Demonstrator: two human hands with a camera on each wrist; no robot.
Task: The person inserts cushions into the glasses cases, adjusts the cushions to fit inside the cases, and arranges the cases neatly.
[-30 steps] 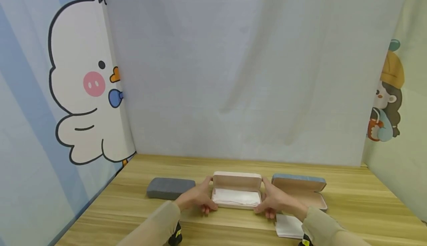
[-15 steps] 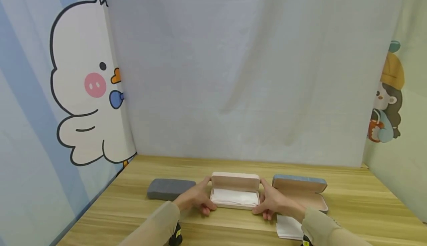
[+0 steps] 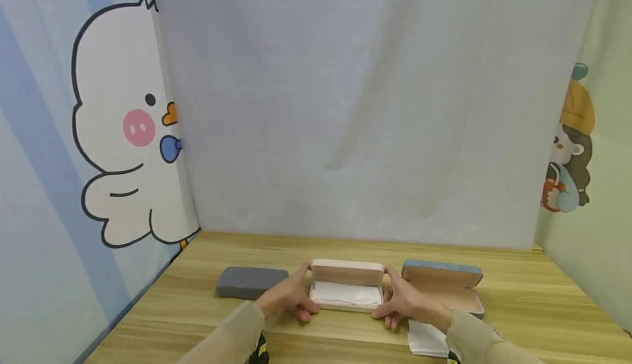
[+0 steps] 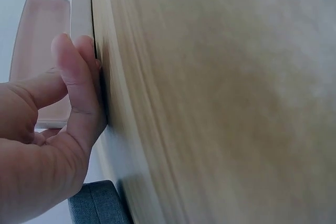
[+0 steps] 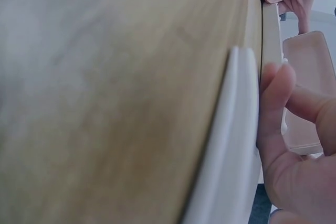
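An open white glasses case (image 3: 347, 265) stands on the table with its lid raised and a folded white cloth (image 3: 347, 293) inside. My left hand (image 3: 288, 297) grips the case's left end, thumb at the front corner and index finger up by the lid. At the right end, my right hand (image 3: 406, 299) holds it the same way. In the left wrist view, the pinkish inside of the lid (image 4: 50, 30) shows behind my fingers. The right wrist view has the lid (image 5: 310, 56) beyond my right hand, with the left hand at the far end.
A closed grey glasses case (image 3: 252, 281) lies left of my left hand. To the right stands an open blue glasses case (image 3: 456, 295) with a tan lining. A folded white cloth (image 3: 425, 340) lies in front of it, partly behind my right sleeve. A pale curtain (image 3: 365, 133) hangs behind the table.
The white case's lid has tipped slightly forward and down. Case and hands have shifted a little to the left. Both hands keep their hold.
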